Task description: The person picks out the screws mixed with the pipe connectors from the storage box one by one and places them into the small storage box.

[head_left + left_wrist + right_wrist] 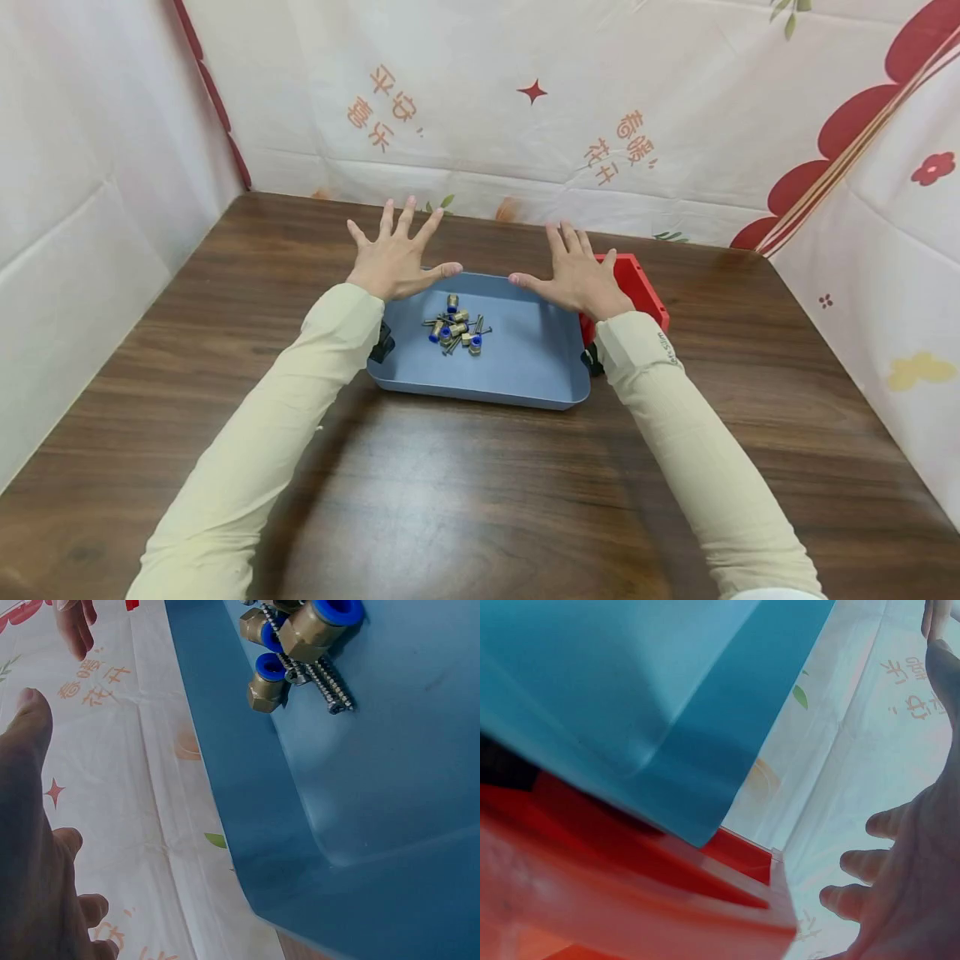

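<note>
Both hands are raised over the far part of a blue tray, fingers spread and holding nothing. The left hand (393, 254) is above the tray's far left corner, thumb pointing inward. Over the far right corner hovers the right hand (581, 275), its thumb also turned inward. The blue tray (532, 358) carries a small heap of brass fittings (458, 329) with blue collars, mixed with several screws (480, 325). In the left wrist view the fittings (306, 637) and threaded screws (330, 686) show up close. A red bin (637, 292) stands right of the tray, partly hidden by the right hand.
A dark wooden table (465, 483) bears the tray and bin. White printed cloth (480, 108) hangs behind it and at both sides. In the right wrist view the red bin's wall (667, 900) sits close against the tray's corner.
</note>
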`<state>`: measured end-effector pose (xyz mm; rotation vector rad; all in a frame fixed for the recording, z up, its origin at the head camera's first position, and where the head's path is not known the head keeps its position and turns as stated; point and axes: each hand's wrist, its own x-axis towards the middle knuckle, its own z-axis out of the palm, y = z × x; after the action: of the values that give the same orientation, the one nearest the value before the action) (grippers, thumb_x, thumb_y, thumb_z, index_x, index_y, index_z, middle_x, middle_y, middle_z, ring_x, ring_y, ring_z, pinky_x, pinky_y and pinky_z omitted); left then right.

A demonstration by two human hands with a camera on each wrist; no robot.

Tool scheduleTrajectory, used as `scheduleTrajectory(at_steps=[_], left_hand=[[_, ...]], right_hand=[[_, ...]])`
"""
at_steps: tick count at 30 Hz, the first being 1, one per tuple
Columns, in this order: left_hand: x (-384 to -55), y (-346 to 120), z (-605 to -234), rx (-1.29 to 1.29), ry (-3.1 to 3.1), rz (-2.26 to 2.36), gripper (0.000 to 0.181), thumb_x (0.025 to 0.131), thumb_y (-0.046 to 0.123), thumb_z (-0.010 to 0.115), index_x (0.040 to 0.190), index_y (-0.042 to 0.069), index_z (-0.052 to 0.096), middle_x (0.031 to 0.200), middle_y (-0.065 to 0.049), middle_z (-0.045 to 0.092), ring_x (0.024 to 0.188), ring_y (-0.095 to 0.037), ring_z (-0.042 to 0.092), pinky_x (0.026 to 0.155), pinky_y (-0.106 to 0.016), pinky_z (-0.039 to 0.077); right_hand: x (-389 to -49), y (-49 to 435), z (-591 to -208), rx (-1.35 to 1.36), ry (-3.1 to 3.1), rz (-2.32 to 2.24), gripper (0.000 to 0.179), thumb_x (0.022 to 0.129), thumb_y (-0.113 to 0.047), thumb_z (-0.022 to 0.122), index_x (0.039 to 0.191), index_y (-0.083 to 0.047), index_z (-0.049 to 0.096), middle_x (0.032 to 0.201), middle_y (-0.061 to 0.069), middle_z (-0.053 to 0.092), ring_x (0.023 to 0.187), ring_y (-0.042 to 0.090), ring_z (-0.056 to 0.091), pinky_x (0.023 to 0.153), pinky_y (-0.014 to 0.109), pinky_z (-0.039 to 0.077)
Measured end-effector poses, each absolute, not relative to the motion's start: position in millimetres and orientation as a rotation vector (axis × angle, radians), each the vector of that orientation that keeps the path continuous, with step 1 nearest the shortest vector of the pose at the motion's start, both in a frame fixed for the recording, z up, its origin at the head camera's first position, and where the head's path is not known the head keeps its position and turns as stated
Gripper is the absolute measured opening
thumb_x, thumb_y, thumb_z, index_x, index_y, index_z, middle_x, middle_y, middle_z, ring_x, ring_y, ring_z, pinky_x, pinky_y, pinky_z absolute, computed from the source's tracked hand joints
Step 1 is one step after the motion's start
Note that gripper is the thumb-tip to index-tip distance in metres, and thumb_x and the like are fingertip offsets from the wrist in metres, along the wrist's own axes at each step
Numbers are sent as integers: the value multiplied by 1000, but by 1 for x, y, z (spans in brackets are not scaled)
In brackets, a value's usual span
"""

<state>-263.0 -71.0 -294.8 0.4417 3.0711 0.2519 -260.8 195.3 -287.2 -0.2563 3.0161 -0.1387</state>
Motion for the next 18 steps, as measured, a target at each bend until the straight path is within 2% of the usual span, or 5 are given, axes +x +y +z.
scheduleTrajectory(at_steps=[18], left_hand=[[-263,-75,-297,443,3043,284,87,87,76,33,154,33,-4,160,-10,-11,145,-37,-15,100,-79,-4]], right_hand=[[-262,200,-290,-240,3026,-150,104,83,-74,43,155,-12,-1,160,17,2,146,40,3,106,74,2]])
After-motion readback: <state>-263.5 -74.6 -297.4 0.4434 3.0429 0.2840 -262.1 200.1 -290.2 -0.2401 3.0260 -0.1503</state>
